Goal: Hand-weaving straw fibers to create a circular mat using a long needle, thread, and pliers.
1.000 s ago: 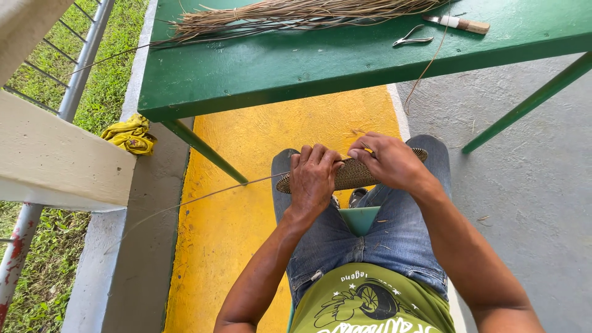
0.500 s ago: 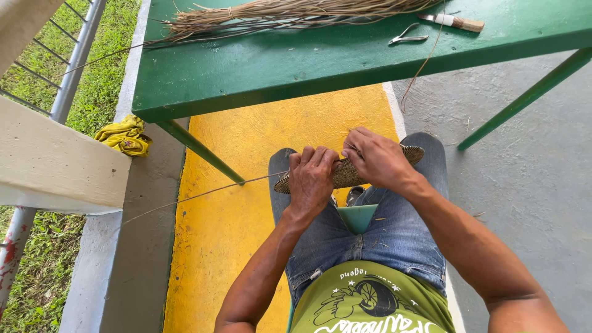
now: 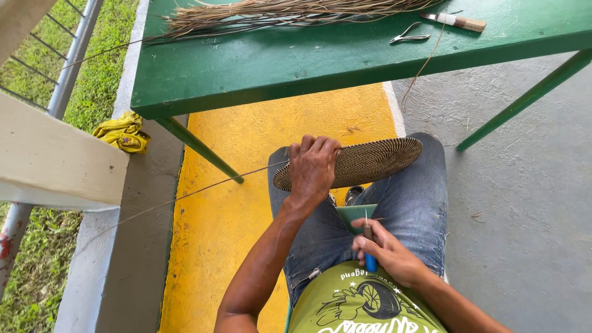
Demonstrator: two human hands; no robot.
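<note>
With our left hand (image 3: 313, 168) clamped on the flat oval woven fibre disc (image 3: 364, 162) across our knees below the green wooden table (image 3: 296, 61), our right hand (image 3: 385, 250) should grip the blue-handled awl (image 3: 369, 246) firmly, point upward.

Green painted table (image 3: 296, 68) spanning the upper part of the frame, its slanted legs reaching down at centre left and at right. Lying on it: a long bundle of dry brown fibres (image 3: 290, 13) along the top edge; small metal pliers (image 3: 408, 34) at upper right; just beyond them, a wooden-handled tool (image 3: 455, 21) with a white band. The table stands on a floor (image 3: 228, 222) painted yellow at centre, bare grey concrete at right.
</note>
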